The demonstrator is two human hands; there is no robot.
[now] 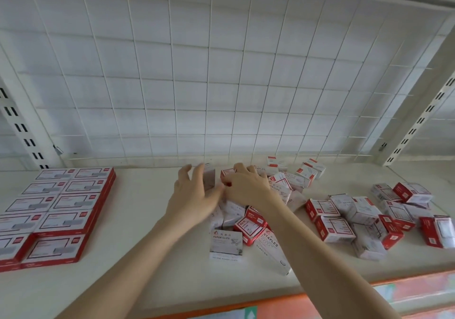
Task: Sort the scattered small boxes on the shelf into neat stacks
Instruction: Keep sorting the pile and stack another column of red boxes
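In the head view, the left hand (194,190) reaches to the far side of the shelf (147,257). Its fingers are straight and spread, and they press flat against the left face of a pale box (209,177) that stands on end. The right hand (246,185) is just beside it, fingers curled over a red-edged box (227,172) on the loose pile (236,220) and seemingly pinching it against the thumb. The pale box sits between the two hands with its long axis upright. The neat rows (61,207) lie well apart to the left, so I judge the left hand is better placed to carry it there, while more scattered boxes (364,217) wait to the right.
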